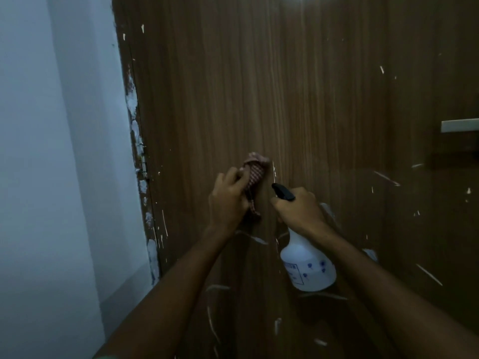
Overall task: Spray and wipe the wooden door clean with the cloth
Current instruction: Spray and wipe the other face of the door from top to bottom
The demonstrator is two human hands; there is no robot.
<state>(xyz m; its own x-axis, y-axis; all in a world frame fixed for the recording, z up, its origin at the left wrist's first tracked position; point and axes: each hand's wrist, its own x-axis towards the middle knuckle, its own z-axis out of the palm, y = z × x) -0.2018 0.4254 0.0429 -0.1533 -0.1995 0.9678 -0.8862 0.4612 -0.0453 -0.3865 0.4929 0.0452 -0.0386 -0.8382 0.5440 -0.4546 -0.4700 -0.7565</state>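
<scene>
**A:** Head view — what are you holding?

**B:** My left hand (228, 200) has the bunched cloth (254, 174) clenched in it, pressed to the door (259, 86) near centre. My right hand (298, 208) is wrapped round the neck of the bottle (307, 265), nozzle aimed at twelve o'clock.

**A:** How would you wipe well from here?

**B:** I'd mist the white streaks (274, 169) just at three o'clock of the cloth, then rub along the grain with firm, overlapping strokes. I'd keep the bottle off the wood and turn the cloth to a clean face as it soils.
</scene>
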